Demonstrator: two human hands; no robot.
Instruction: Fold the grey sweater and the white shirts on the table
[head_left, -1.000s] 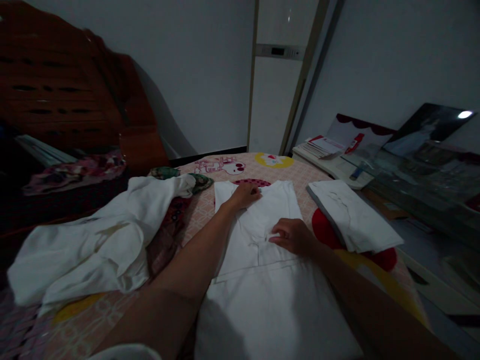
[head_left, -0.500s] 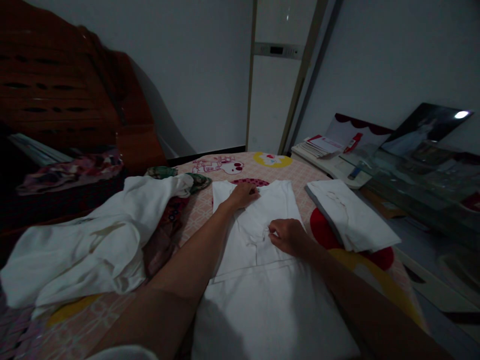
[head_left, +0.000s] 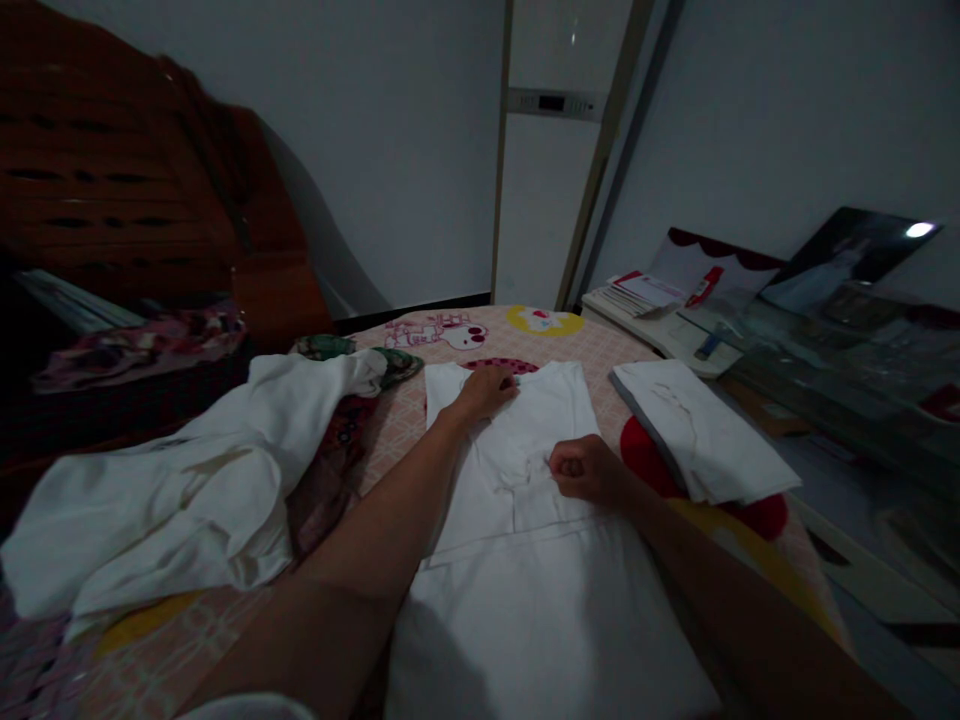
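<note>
Far left, well apart from my grip: a high-backed, reddish-brown carved wooden seat (head_left: 112, 200). Nearer, left of both hands, a loosely crumpled white cloth garment (head_left: 292, 400) lies heaped, partly over a pink patterned cloth cover (head_left: 397, 440). My left hand (head_left: 487, 392) rests at the neckline of a smooth white cloth garment (head_left: 532, 570), fingers bent and close together; whether they pinch the fabric, I cannot tell. This garment lies spread beneath both hands and extends from the left one back towards me, with a cross seam just nearer me than my right hand. Beyond the hands, a tall white panelled unit (head_left: 547, 200) stands against the wall. My right hand (head_left: 585, 470) is on the garment's right part, fingers curled narrow beside small wrinkles; cannot tell if cloth is caught. Just right of it, apart, lies a flat folded white cloth bundle with a grey edge (head_left: 701, 430)
</note>
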